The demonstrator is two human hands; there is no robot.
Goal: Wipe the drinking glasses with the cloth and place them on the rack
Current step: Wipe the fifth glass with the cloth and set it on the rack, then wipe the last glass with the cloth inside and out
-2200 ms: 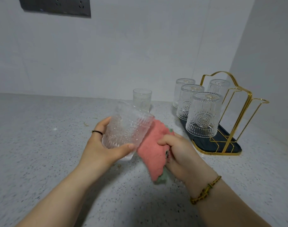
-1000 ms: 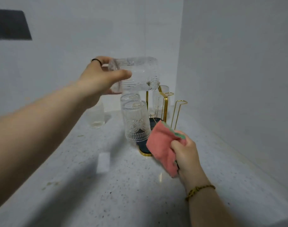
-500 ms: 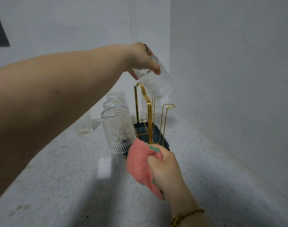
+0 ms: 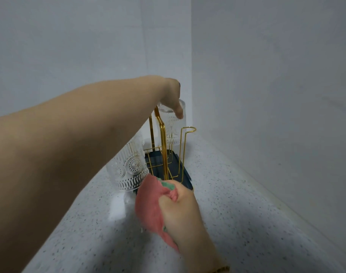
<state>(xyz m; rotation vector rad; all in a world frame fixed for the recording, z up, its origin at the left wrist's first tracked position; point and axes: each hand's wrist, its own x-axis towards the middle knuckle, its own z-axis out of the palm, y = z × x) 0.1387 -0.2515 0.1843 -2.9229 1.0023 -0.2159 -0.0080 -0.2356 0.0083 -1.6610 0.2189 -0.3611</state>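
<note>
Head view showed me the left hand (image 4: 171, 95) clasped on an inverted glass (image 4: 173, 125) over a far rack (image 4: 164, 154) prong – to drain, I judged – while the right hand (image 4: 185, 209) clutched the cloth (image 4: 150, 203).

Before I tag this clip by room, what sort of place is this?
Probably a home kitchen corner: a speckled stone-look counter meets plain pale walls, and a gold wire rack holds upturned drinking glasses. One hand holds a glass at the rack.

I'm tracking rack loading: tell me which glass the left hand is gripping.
The upside-down glass at the rack's far side, under the left hand; the nearer patterned glass stands untouched.
</note>
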